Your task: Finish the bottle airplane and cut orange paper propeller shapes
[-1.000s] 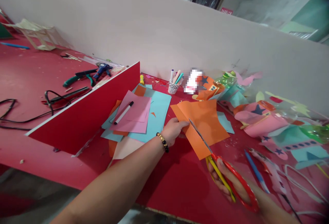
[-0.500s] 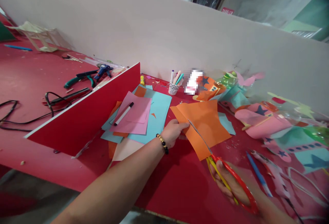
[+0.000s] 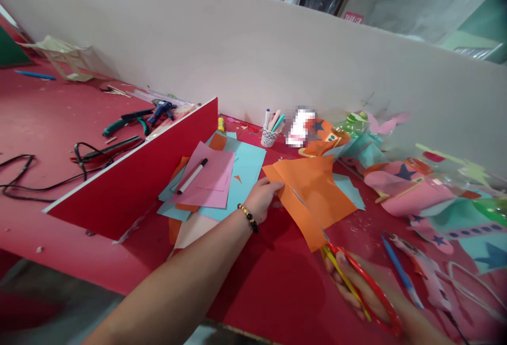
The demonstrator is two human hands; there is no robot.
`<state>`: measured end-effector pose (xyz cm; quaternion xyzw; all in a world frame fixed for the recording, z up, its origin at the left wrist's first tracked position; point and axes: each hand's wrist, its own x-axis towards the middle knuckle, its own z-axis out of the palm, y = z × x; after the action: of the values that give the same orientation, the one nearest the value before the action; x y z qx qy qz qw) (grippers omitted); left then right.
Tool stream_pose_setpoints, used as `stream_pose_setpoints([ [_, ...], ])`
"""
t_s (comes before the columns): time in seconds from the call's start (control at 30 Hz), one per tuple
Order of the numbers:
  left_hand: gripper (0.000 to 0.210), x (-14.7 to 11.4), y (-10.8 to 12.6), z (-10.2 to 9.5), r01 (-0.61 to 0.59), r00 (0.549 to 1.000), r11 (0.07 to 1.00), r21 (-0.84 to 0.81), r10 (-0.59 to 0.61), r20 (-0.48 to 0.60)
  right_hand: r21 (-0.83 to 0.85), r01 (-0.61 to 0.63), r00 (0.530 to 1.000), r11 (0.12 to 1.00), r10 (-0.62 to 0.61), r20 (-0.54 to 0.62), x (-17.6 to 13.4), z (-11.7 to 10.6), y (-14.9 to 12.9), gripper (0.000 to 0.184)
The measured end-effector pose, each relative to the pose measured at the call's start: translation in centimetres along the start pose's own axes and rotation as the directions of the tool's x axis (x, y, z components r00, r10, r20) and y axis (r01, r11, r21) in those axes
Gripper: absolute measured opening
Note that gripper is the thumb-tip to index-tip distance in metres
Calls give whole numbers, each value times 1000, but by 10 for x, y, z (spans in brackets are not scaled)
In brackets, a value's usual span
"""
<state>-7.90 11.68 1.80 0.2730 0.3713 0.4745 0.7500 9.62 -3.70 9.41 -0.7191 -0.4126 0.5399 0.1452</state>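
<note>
My left hand [image 3: 264, 197], with a beaded bracelet [image 3: 249, 217] at the wrist, pinches the left edge of an orange sheet of paper [image 3: 317, 186] between thumb and fingers. In my right hand [image 3: 356, 287] are scissors [image 3: 368, 281] with one red and one yellow handle. Their blades lie at the sheet's near edge, partly hidden by the paper. A slit runs through the sheet from that edge toward my left thumb, leaving a strip on the left side.
Pink paper [image 3: 208, 176] with a marker [image 3: 193, 176] on it and blue sheets [image 3: 245, 176] lie left, beside a red divider [image 3: 146, 176]. Behind stands a cup of pens [image 3: 270, 136]. Right are paper-covered bottles [image 3: 415, 186], a blue pen [image 3: 402, 271] and a pink glue gun [image 3: 423, 276].
The scissors have shifted slightly down and right along the cut, and less blade shows across the sheet. My left hand has slid slightly left, still gripping the paper.
</note>
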Motion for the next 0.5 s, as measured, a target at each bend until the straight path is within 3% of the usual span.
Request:
stream_pose_setpoints([
  [0.23,9,-3,0,4,26,998,999,35,-28,48,154,178,984,972,-172,-54,0,1,-7,60],
  [0.5,12,-7,0,5,18,998,999,28,-20,63,129,139,989,982,-131,-66,4,6,-18,54],
])
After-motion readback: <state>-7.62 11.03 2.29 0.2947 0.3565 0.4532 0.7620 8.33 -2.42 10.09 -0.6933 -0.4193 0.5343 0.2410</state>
